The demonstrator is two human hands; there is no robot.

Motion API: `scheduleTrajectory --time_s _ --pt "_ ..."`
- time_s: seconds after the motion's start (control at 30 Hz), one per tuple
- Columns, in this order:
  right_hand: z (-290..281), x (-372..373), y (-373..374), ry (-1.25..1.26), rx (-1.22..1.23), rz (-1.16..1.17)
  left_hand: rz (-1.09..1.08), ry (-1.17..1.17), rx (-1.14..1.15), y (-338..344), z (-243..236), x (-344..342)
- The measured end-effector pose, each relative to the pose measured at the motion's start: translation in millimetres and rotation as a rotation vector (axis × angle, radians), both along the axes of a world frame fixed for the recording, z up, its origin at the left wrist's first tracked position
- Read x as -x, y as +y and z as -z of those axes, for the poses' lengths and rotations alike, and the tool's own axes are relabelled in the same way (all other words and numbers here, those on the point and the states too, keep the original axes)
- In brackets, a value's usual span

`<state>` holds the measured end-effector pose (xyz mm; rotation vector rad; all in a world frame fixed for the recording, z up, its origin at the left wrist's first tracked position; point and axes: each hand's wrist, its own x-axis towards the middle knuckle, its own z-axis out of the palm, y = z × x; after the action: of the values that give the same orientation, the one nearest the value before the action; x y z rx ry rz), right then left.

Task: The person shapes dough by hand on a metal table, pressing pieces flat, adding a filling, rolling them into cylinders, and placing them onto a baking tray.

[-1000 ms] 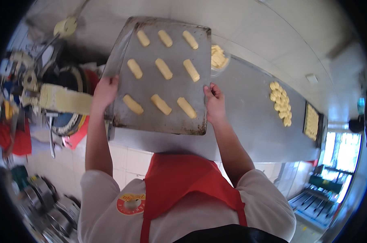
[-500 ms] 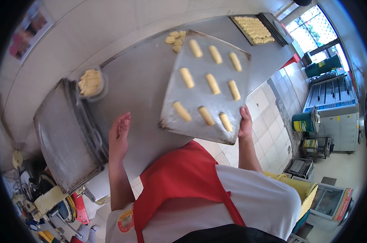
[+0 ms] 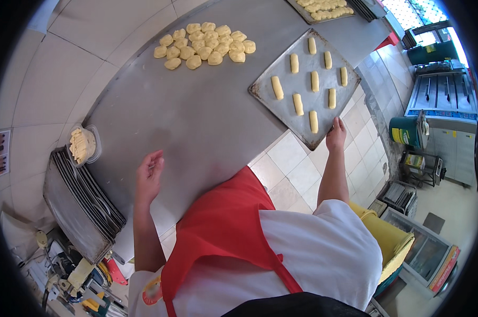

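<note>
My right hand (image 3: 336, 134) grips the near right edge of a metal baking tray (image 3: 297, 83), thumb along the rim. Several pale dough sticks lie spaced apart on it, among them a middle dough stick (image 3: 315, 81). The tray is turned cornerwise over the right edge of the metal worktable (image 3: 196, 111), its near corner jutting past the edge; whether it rests there I cannot tell. Over the table's left part my left hand (image 3: 150, 171) hangs with fingers loosely bent, holding nothing. Round dough pieces (image 3: 211, 43) lie grouped at the back of the table.
At the left stand a stack of dark trays (image 3: 86, 206) and a plastic tub of dough or filling (image 3: 83, 144). Another filled tray (image 3: 323, 9) sits at the far right end. Beyond the table's right edge are floor tiles (image 3: 291, 169) and a green bucket (image 3: 405, 131).
The tray with dough sticks has moved right and away, turning cornerwise, in my right hand. More of the round dough pieces now show. My left hand stays empty; my view has shifted.
</note>
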<state>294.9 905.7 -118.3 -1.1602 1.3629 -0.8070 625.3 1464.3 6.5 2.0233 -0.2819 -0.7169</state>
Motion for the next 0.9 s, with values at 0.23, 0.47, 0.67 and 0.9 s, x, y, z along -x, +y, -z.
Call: scheduleTrajectory --time_s 0.23,0.47,0.67,0.9 --pt "-66.4 -224.2 20.2 0.336 0.911 -0.714 -0.113 -0.042 -0.056 2.8 -8.7 8.3" --pt "-48.9 -386.1 24.3 0.653 0.925 -1.156 -0.069 -0.153 -0.032 -24.3 -21.2 5.7" --pt "-93.4 -339.2 46.0 0.386 0.888 -0.926 -0.197 -0.104 0.098 -3.0 -9.2 27.7" --pt "-126.2 -247.4 339.2 -0.386 0.053 -1.304 -0.541 -0.04 0.472 -72.1 10.6 34.2"
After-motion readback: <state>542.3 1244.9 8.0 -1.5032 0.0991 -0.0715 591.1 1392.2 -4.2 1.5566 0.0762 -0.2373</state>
